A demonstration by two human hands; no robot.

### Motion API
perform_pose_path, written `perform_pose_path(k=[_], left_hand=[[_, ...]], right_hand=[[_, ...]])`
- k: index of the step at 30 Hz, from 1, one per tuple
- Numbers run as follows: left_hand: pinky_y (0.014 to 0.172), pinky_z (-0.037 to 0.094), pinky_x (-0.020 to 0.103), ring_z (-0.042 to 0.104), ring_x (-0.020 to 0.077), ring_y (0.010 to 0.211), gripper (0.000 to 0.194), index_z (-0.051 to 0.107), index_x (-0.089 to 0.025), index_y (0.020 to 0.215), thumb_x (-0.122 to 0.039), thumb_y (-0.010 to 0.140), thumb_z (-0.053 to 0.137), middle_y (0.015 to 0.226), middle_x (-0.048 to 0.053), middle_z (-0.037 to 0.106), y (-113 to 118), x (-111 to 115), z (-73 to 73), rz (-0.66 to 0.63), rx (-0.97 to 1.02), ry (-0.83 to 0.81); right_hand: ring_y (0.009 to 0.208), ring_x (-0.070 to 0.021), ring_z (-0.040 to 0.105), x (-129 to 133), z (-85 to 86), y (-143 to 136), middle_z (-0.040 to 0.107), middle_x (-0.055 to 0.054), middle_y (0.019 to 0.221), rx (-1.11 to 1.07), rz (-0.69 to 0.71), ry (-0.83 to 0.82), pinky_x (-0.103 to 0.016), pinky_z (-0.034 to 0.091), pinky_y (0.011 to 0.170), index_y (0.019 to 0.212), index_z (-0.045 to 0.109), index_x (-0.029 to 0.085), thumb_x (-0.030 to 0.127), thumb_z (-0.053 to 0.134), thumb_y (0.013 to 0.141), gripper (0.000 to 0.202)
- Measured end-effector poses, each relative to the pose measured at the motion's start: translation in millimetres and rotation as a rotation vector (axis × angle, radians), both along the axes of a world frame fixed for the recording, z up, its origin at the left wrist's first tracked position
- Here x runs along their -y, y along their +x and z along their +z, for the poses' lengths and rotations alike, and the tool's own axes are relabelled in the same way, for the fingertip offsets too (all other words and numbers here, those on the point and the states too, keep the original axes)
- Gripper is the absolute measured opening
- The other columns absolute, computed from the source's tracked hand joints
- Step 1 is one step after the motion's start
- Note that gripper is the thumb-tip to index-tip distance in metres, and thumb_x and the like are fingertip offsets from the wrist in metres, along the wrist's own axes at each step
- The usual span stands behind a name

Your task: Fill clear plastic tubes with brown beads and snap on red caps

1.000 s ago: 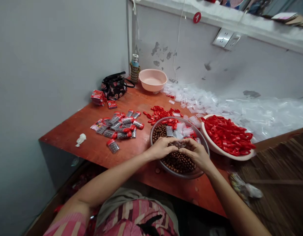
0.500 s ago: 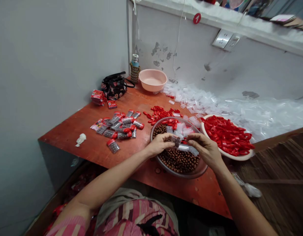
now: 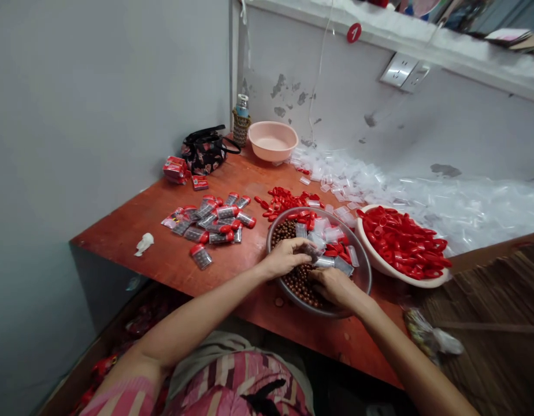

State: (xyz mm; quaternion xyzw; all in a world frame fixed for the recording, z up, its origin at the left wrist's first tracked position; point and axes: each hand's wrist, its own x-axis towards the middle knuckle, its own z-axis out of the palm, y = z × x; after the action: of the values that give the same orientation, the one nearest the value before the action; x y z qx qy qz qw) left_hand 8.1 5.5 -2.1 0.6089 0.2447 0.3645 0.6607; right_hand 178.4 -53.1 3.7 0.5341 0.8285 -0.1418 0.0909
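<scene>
My left hand (image 3: 288, 256) is closed on a small clear plastic case (image 3: 311, 249), tilted above a wide metal bowl (image 3: 364, 289). Fingers curled, my right hand (image 3: 334, 285) reaches down among glossy brown balls (image 3: 302, 284) at the near side of the bowl; its fingertips are partly hidden there. Empty clear cases (image 3: 334, 233) and red caps (image 3: 335, 249) lie in the same bowl, beyond my hands. Left of it, a heap of filled cases with red caps (image 3: 217, 219) rests on the red table (image 3: 132, 222).
A pale basin of red caps (image 3: 403, 240) stands right of the bowl. Behind it, clear cases (image 3: 444, 202) pile along the wall. Loose red caps (image 3: 284, 200), a pink basin (image 3: 273, 141), a flowered bag (image 3: 206, 153) and a bottle (image 3: 241, 118) are farther back. Stacked cardboard (image 3: 496, 312) fills the right.
My right hand has moved down and left, from beside the case into the brown balls. My left hand keeps hold of the case above the bowl. The view has shifted slightly.
</scene>
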Motion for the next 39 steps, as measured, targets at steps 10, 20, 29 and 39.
perform_pose_path(k=[10,20,29,39], left_hand=[[0.084,0.043,0.027,0.059,0.0164,0.090,0.027,0.062,-0.014,0.098,-0.012,0.071,0.057,0.095,0.004,0.065,0,1,-3.9,0.021,-0.115,0.174],[0.082,0.043,0.026,0.059,0.0161,0.087,0.027,0.063,-0.016,0.099,-0.016,0.073,0.057,0.094,0.003,0.066,-2,2,-3.3,0.074,-0.165,0.223],[0.080,0.043,0.023,0.060,0.0153,0.086,0.023,0.064,-0.017,0.098,-0.025,0.078,0.055,0.092,0.002,0.067,-3,6,2.6,0.073,-0.198,0.298],[0.083,0.043,0.023,0.061,0.0154,0.089,0.024,0.064,-0.017,0.099,-0.024,0.078,0.055,0.096,0.002,0.068,-3,5,1.7,0.067,-0.198,0.282]], right_hand=[[0.083,-0.0209,0.062,-3,39.3,23,0.068,-0.005,0.090,-0.734,-0.445,0.292,-0.033,0.048,0.077,0.092,0.065,0.020,0.037,0.057,0.076,0.025],[0.083,-0.0213,0.062,3,46.8,28,0.068,-0.005,0.091,-0.722,-0.485,0.336,-0.033,0.049,0.076,0.096,0.064,0.020,0.039,0.057,0.077,0.028],[0.074,-0.0202,0.063,14,30.4,62,0.069,-0.004,0.084,-0.380,-0.406,0.225,-0.029,0.047,0.067,0.093,0.066,0.022,0.035,0.048,0.082,0.025],[0.085,-0.0216,0.055,-34,9.8,40,0.060,-0.010,0.090,0.276,-0.101,0.377,-0.028,0.038,0.065,0.091,0.063,0.019,0.022,0.043,0.085,0.021]])
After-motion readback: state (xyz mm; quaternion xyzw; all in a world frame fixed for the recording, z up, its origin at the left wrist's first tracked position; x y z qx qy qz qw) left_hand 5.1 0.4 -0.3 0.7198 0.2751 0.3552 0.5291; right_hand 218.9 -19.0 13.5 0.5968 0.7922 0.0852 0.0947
